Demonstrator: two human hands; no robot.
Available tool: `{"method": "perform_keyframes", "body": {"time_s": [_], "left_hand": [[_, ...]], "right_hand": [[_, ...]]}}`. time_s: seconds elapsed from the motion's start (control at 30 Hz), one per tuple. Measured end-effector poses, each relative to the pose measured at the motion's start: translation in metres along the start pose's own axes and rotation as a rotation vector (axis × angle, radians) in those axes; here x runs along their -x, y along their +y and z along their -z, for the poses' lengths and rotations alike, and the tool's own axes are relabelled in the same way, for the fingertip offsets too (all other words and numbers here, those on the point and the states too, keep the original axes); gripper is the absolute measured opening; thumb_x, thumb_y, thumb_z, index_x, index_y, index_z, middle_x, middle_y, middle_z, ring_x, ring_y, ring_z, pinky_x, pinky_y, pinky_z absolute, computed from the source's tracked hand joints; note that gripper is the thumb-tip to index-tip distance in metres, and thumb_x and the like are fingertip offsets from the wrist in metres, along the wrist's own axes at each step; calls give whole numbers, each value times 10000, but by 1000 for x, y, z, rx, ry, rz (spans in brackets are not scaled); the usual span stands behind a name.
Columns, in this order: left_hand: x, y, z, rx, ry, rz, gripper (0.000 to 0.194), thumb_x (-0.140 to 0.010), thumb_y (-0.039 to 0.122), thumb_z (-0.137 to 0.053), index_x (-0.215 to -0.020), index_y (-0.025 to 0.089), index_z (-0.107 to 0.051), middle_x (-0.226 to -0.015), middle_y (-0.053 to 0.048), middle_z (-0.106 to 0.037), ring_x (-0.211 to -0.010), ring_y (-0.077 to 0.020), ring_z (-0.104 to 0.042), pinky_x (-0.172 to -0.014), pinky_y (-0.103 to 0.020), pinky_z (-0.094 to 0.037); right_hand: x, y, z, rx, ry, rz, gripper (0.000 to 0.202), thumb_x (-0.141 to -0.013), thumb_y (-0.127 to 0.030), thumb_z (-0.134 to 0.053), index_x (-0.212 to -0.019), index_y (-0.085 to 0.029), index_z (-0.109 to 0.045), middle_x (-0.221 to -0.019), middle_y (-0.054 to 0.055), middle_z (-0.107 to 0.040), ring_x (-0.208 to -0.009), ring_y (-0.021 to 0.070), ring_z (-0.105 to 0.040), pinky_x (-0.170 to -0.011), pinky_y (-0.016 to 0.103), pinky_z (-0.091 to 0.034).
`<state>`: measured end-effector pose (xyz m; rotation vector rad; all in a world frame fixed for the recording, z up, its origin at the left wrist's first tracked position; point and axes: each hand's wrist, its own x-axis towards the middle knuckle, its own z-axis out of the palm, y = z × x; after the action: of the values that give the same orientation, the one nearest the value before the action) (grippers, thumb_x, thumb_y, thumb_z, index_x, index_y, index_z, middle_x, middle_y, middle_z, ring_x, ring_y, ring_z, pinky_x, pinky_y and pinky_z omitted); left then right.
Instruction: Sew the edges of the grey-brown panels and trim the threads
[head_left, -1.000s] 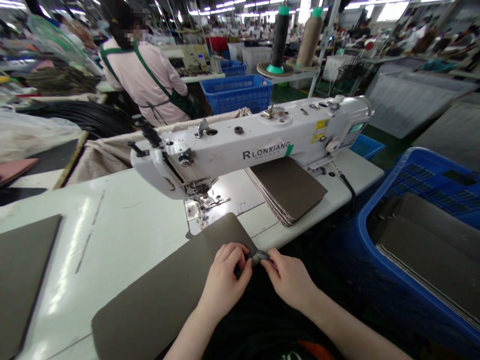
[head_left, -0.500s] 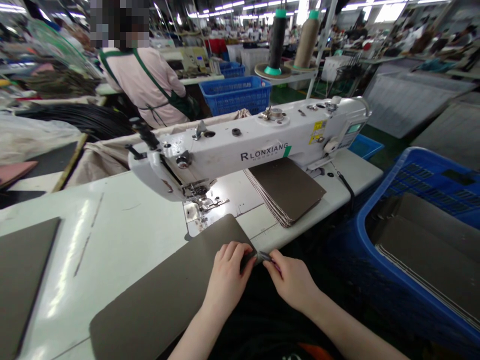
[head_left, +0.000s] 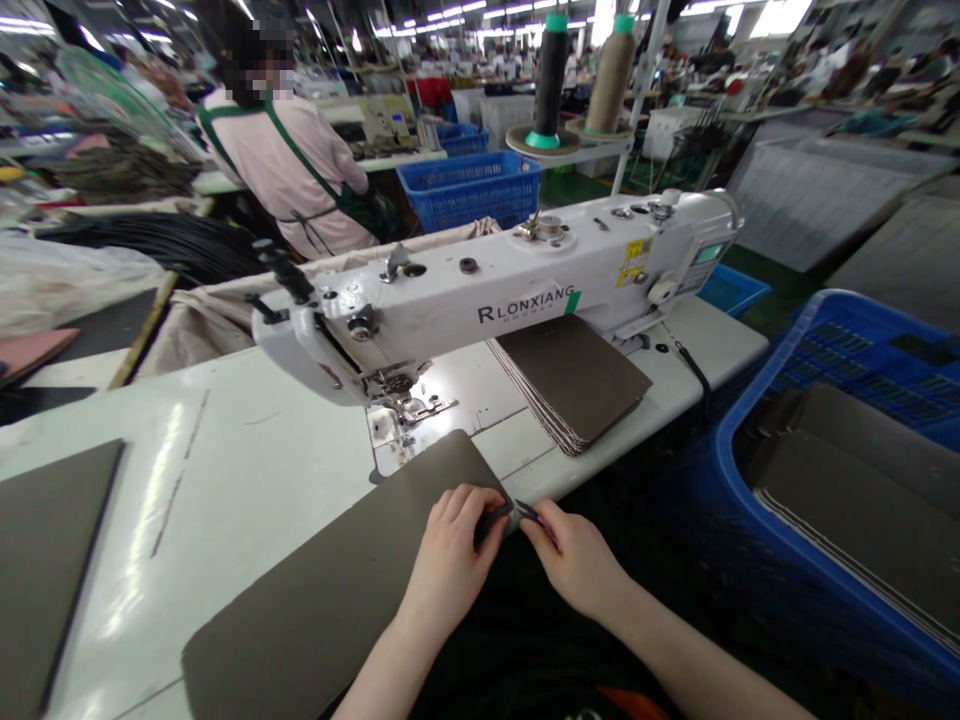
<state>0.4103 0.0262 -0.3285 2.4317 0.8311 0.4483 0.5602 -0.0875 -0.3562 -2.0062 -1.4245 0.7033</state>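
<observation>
The grey-brown panel [head_left: 322, 580] lies on the white table [head_left: 247, 460] before the sewing machine [head_left: 442, 315]; the left hand [head_left: 451, 548] pinches its near edge. The right hand's [head_left: 581, 562] fingers clamp a small dark tool [head_left: 528, 511], tip beside that edge, apparently close edge work calling for steadiness.

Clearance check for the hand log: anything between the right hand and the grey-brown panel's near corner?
Only the small dark tool in the right hand's own fingers, pointing at the panel's corner. The left hand is beside that corner. Nothing else visible in between.
</observation>
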Motion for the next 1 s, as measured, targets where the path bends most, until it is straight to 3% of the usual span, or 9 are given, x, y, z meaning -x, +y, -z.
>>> {"method": "perform_keyframes", "body": {"time_s": [0.23, 0.5, 1.0], "left_hand": [[-6, 2, -1, -109, -48, -15, 43, -918, 225, -546, -930, 236, -587, -943, -25, -608, -903, -226, -549, -803, -364, -435], [-14, 10, -2, -211, -79, 18, 110, -923, 244, -505, -853, 211, -583, -867, -34, -603, -850, -231, -559, -747, -356, -411], [-17, 11, -1, -192, -83, 21, 103, -909, 224, -510, -815, 205, -549, -825, -31, -587, -814, -234, -561, -734, -381, -431]], "right_hand": [[5, 3, 4, 71, 13, 6, 198, -987, -340, -429, -834, -226, -481, -679, -23, -625, -618, 162, -618, -554, 257, -296], [4, 1, 8, 172, 4, 68, 197, -989, -337, -432, -831, -223, -461, -701, -24, -637, -619, 156, -621, -555, 261, -287], [-2, -4, 12, 190, -5, 71, 204, -992, -330, -428, -835, -222, -502, -707, -14, -660, -625, 164, -631, -556, 265, -284]]}}
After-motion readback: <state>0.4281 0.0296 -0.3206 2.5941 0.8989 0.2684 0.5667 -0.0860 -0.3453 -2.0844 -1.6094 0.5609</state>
